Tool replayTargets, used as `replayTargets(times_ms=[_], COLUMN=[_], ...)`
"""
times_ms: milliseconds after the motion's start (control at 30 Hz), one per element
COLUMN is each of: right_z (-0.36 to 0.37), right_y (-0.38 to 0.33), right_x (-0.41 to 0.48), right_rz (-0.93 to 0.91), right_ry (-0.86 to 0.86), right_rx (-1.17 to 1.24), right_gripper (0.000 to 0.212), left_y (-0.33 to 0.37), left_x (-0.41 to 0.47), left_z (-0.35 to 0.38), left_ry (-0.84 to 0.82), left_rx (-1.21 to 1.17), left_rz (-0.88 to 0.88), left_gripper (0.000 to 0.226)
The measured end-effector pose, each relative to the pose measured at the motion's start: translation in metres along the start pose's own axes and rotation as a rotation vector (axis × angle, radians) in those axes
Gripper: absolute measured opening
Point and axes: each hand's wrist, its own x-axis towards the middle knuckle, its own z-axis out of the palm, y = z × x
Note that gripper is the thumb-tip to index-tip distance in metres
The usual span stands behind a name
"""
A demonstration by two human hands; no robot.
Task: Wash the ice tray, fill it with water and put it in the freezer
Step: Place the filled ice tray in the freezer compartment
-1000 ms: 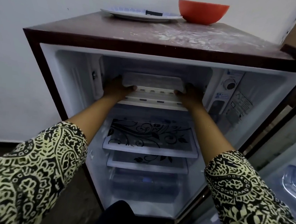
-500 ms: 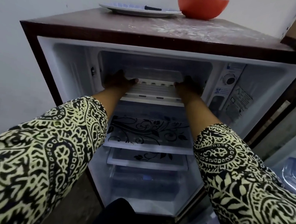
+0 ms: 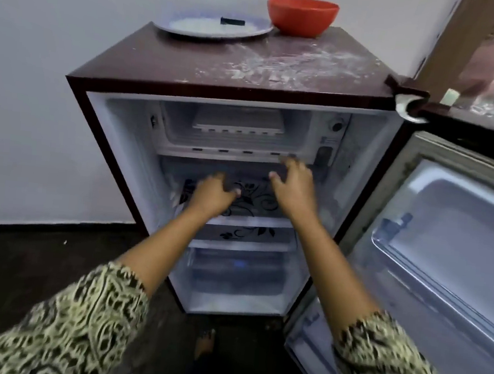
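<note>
The ice tray (image 3: 238, 121) sits flat inside the freezer compartment (image 3: 295, 137), above and beyond both sets of fingertips. The left hand (image 3: 213, 195) is loosely curled and empty; the right hand (image 3: 295, 188) has its fingers spread, holding nothing, just below the compartment's front lip. To finish well, draw both arms straight back, then swing the open fridge door (image 3: 446, 236), right of the right fingers, shut gently so no water slops.

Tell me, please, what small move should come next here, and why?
Probably swing the fridge door shut. The ice tray already sits inside the freezer compartment, and both the left hand and right hand are empty, open and outside it.
</note>
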Motion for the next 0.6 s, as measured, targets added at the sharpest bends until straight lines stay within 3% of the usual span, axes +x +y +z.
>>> replayTargets(times_ms=[167, 333, 467, 600], right_z=[-0.084, -0.169, -0.193, -0.195], right_y=[0.010, 0.036, 0.054, 0.041], right_x=[-0.122, -0.209, -0.239, -0.246], right_rz=[-0.054, 0.192, 0.494, 0.526], right_ry=[0.218, 0.478, 0.342, 0.177], right_rx=[-0.021, -0.463, -0.727, -0.803], right_gripper=[0.029, 0.028, 0.032, 0.036], left_y=[0.090, 0.175, 0.201, 0.197], left_x=[-0.117, -0.184, -0.209, -0.210], left_z=[0.028, 0.074, 0.106, 0.101], left_ry=[-0.043, -0.102, -0.144, -0.096], left_rx=[-0.166, -0.102, 0.227, 0.244], left_rz=[0.484, 0.989, 1.027, 1.025], left_gripper=[0.042, 0.046, 0.058, 0.052])
